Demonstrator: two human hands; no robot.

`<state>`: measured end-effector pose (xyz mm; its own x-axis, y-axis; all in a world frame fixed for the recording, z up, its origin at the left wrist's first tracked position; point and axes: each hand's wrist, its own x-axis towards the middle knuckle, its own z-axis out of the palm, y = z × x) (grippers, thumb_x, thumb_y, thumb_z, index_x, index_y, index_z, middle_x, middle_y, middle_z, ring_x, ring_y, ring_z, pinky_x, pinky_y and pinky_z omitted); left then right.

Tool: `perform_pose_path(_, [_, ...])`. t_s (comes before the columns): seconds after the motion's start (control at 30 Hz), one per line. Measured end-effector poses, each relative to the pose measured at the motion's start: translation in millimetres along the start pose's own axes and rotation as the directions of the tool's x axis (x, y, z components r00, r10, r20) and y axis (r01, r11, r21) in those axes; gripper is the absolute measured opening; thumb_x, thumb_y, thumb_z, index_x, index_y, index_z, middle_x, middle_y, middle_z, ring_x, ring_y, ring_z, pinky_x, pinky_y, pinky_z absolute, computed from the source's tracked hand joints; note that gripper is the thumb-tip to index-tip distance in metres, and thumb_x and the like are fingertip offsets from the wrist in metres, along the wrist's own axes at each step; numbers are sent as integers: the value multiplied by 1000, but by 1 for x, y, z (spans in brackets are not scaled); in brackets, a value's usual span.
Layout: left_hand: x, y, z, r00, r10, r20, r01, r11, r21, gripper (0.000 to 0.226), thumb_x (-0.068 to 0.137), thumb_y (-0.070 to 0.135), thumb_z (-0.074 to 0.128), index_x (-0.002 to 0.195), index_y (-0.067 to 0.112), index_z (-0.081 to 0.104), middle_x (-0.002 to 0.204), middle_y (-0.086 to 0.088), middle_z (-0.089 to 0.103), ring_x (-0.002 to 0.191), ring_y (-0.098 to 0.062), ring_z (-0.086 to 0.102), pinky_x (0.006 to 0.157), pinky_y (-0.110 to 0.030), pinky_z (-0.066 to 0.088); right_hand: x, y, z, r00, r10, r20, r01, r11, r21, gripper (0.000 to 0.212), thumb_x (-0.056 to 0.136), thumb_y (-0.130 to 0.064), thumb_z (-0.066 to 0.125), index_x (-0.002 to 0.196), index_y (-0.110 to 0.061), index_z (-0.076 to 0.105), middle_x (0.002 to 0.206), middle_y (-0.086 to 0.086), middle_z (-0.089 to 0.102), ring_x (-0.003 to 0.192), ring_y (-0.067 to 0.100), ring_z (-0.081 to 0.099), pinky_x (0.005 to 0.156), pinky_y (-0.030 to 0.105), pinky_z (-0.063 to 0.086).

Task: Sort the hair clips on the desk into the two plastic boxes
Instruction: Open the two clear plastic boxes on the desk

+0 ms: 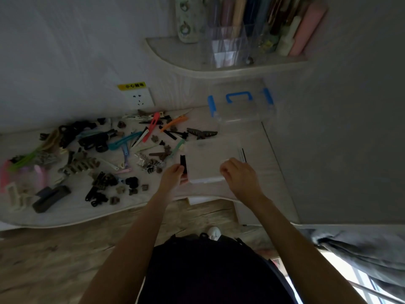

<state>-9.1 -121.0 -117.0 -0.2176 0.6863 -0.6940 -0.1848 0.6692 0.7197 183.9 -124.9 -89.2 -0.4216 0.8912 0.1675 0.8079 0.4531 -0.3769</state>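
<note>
- The left hand (173,172) is pinching a small black clip (183,164) between thumb and fingers, holding it upright right at the left edge of the near clear box (210,160).
- The right hand (237,174) is hovering over the near right corner of that same box, fingers curled in; whether they are gripping the box rim or lid is hard to tell through the blur.
- The near box is lying flat on the desk (258,137), see-through and shallow, with a white strip along its front edge.
- The second box (241,106), clear with blue latches and a blue handle, is sitting farther back against the wall, just behind the near one.
- The pile of hair clips (98,148) is sprawling across the left half of the desk: black claws, brown toothed ones, a red, an orange and a teal snap clip, pink and green pieces at the far left.
- A brown patterned clip (202,133) is lying between the pile and the boxes.
- A wall socket (138,100) with a yellow sticker is showing above the pile.
- A shelf (219,69) overhead is carrying a clear organiser and a patterned bottle (187,20).
</note>
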Motion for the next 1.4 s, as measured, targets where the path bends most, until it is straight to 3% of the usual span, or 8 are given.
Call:
perform_pose_path(0.23, [0, 0, -5, 998, 59, 14, -60, 992, 107, 27, 99, 6, 35, 115, -8, 52, 107, -23, 60, 90, -33, 63, 84, -40, 49, 2, 10, 5, 972, -56, 227, 99, 978, -185, 27, 61, -11, 77, 81, -18, 60, 84, 3, 67, 76, 25, 64, 64, 30, 44])
perform_pose_path(0.4, [3, 2, -4, 996, 87, 22, -89, 983, 159, 27, 99, 8, 37, 112, -8, 54, 98, -18, 60, 82, -26, 63, 81, -36, 53, 4, 19, -7, 985, 13, 172, -21, 999, 44, 9, 83, -19, 58, 92, -19, 60, 99, -2, 63, 91, 20, 53, 75, 30, 25])
perform_pose_path(0.57, [6, 4, 3, 988, 146, 42, -152, 925, 347, 28, 98, 11, 36, 103, -5, 59, 91, -14, 64, 67, -13, 63, 52, -13, 53, 1, 25, -19, 985, 91, 147, -127, 959, 253, 15, 77, -27, 57, 90, -20, 61, 89, -10, 57, 83, 14, 52, 75, 33, 37])
perform_pose_path(0.9, [15, 8, -17, 937, 336, -98, -183, 710, 679, 27, 97, 12, 33, 81, 3, 53, 69, -12, 52, 77, -33, 57, 67, -38, 43, -47, 60, -40, 900, 434, -36, -430, 898, 91, 15, 84, -15, 62, 97, -12, 58, 96, 8, 60, 87, 27, 57, 72, 34, 45])
perform_pose_path(1.03, [6, 3, -36, 894, 373, -249, -53, 638, 768, 28, 95, 1, 36, 117, -11, 49, 117, -28, 53, 106, -40, 54, 87, -43, 42, -51, 61, -3, 851, 520, 72, -525, 846, 90, 20, 84, -23, 63, 100, -11, 58, 97, 10, 60, 90, 29, 58, 73, 38, 48])
perform_pose_path(1.13, [-5, 4, -42, 891, 355, -285, -37, 681, 731, 28, 95, 1, 35, 119, -6, 48, 120, -21, 54, 109, -35, 53, 90, -38, 41, -50, 59, 19, 847, 491, 203, -511, 858, 57, 28, 86, -28, 60, 106, -9, 62, 106, 14, 59, 100, 31, 54, 83, 40, 47])
perform_pose_path(1.27, [-19, 1, -3, 914, 363, -180, -233, 835, 498, 27, 97, 11, 34, 73, 12, 48, 74, -9, 52, 73, -28, 53, 67, -37, 38, -53, 60, 12, 782, 621, -42, -569, 741, 358, 28, 89, -14, 55, 117, -9, 58, 116, 15, 55, 103, 31, 56, 88, 35, 46])
perform_pose_path(1.4, [-24, 2, 53, 968, 251, 9, -230, 871, 434, 21, 99, 10, 34, 87, 7, 51, 82, -13, 58, 58, -11, 58, 55, -21, 49, -53, 60, -22, 758, 589, -281, -459, 787, 412, 36, 88, -8, 39, 123, -6, 49, 121, 15, 50, 109, 24, 48, 92, 30, 39])
